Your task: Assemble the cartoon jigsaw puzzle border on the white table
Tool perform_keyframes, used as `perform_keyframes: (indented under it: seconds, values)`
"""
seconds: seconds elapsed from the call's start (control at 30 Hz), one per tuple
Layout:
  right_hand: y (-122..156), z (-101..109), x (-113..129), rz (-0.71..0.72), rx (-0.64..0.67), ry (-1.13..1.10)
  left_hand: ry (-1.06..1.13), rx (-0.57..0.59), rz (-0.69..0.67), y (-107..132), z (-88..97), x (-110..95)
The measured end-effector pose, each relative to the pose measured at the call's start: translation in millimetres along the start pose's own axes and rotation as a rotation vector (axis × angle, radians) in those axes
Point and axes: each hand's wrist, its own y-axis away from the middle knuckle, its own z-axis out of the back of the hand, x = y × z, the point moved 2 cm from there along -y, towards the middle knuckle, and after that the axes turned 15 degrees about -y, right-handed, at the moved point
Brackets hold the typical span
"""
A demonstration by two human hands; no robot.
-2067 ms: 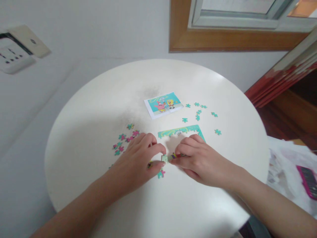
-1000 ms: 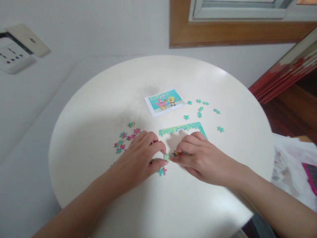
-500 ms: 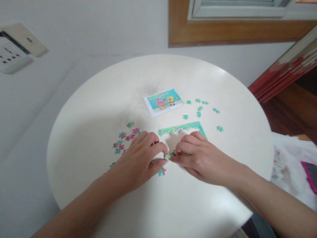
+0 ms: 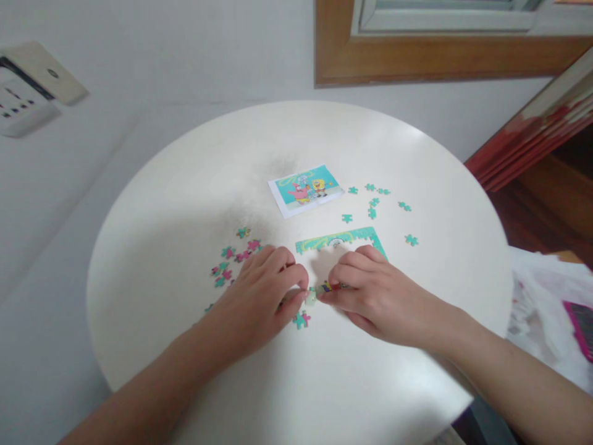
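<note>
My left hand (image 4: 259,296) pinches a small pale jigsaw piece (image 4: 311,298) between thumb and forefinger. My right hand (image 4: 370,296) meets it from the right, its fingertips closed on a joined cluster of pieces (image 4: 327,287). Both hands rest on the round white table (image 4: 185,198). Just behind them lies a partly assembled teal puzzle strip (image 4: 340,240), its lower part hidden by my right hand. A loose teal-and-pink piece (image 4: 301,320) lies under my left thumb.
A small cartoon reference picture (image 4: 306,189) lies further back. Loose teal pieces (image 4: 373,204) are scattered to its right, pink and teal ones (image 4: 231,259) left of my left hand. A wall socket (image 4: 28,93) is at far left, a pink object (image 4: 581,327) on white cloth at right.
Both hands stay pinched together at the same spot; my left thumb has shifted slightly, pressing the pale piece against the cluster. The view has drifted a little.
</note>
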Motion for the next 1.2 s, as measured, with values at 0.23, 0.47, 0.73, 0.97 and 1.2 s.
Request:
perform_keyframes:
  seconds: [0.23,0.47,0.73,0.97,1.2]
  values:
    - [-0.1,0.5,0.2,-0.006,0.009,-0.006,-0.007,0.005,-0.037,5.8,2.2,5.1]
    - [0.1,0.4,0.6,-0.007,0.001,-0.006,0.004,0.011,-0.09,3.8,0.2,1.7]
    - [0.7,-0.2,0.2,0.002,-0.002,-0.005,-0.078,0.008,-0.047,4.1,-0.1,-3.2]
    - [-0.6,0.6,1.2,-0.011,0.012,0.0,-0.052,0.0,-0.014,3.3,-0.9,-4.6]
    - [-0.3,0.6,1.6,0.003,-0.008,0.008,-0.044,-0.007,-0.001,4.1,0.8,-2.8]
